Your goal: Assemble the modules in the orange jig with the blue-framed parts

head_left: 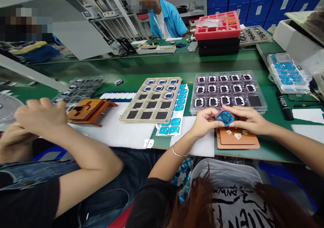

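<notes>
**Two hands hold a small framed part above an orange fixture**

At a green bench (162, 66), the person's left hand (204, 121) and right hand (249, 120) meet in front of the body, both closed in a fingertip pinch on one small square part (225, 117). The part has a pinkish-purple rim and a glossy blue face, and sits tilted between the fingers, just above an orange fixture plate (238, 138) lying on the bench.

Behind the hands stands a clear tray (255, 101) of similar rimmed pieces in rows. To its left lie a sheet of blue stickers (177, 121) and a tan tray (152, 100) with dark square pockets, a few filled. A black marker (285, 105) lies to the right.

The part looks light, thin and rigid, with a smooth face that would likely smudge or scratch; it seems best held by the rim edges, as now, and not pressed on the blue centre.

A co-worker's arm (76, 150) rests at the left, and another person in a blue shirt (167, 20) sits across the bench.
</notes>
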`<state>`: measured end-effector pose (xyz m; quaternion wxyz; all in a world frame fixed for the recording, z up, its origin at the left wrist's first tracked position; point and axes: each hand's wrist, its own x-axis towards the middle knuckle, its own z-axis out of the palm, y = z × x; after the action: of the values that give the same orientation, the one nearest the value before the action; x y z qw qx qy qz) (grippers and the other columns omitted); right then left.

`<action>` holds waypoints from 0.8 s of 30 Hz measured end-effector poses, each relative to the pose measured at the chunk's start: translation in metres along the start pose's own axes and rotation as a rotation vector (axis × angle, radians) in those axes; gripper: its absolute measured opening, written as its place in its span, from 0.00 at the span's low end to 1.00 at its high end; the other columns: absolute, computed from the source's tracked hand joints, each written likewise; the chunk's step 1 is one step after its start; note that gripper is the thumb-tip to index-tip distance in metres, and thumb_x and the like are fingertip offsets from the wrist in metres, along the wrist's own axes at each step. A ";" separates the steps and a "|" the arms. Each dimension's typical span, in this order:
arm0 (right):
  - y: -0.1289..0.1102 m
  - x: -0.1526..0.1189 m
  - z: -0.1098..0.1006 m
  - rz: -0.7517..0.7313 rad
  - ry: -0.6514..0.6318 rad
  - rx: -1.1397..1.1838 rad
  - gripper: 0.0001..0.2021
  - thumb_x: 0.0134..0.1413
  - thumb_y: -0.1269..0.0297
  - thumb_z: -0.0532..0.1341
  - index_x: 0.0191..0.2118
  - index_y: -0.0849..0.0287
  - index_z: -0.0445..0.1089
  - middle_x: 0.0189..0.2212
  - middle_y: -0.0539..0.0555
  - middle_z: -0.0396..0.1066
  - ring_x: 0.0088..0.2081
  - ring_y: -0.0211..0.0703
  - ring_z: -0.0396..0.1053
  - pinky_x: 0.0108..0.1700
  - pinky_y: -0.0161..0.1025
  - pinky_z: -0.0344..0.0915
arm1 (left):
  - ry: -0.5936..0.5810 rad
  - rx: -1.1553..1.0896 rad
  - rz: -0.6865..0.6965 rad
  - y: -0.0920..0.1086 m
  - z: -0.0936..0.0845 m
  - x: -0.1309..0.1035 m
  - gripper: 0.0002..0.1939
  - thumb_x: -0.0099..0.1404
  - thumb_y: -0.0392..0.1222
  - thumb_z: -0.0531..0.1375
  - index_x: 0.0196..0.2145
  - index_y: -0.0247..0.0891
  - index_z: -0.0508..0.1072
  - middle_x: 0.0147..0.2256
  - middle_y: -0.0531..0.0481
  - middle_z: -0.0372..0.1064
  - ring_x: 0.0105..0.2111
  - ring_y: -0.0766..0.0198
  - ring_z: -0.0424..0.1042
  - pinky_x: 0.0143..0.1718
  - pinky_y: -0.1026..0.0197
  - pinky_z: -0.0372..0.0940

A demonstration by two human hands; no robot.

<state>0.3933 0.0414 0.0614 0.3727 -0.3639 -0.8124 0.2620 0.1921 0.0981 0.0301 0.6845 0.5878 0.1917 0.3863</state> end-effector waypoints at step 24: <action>-0.006 0.015 -0.013 -0.523 0.186 -0.429 0.04 0.64 0.68 0.61 0.43 0.56 0.73 0.40 0.55 0.73 0.38 0.39 0.71 0.38 0.39 0.71 | 0.037 -0.063 -0.102 0.004 -0.002 0.005 0.31 0.33 0.58 0.78 0.22 0.33 0.68 0.22 0.56 0.69 0.23 0.73 0.67 0.30 0.67 0.66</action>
<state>0.3944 0.0514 0.0794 0.4145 -0.2358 -0.8773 -0.0533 0.1931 0.1030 0.0340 0.7177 0.5484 0.2215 0.3675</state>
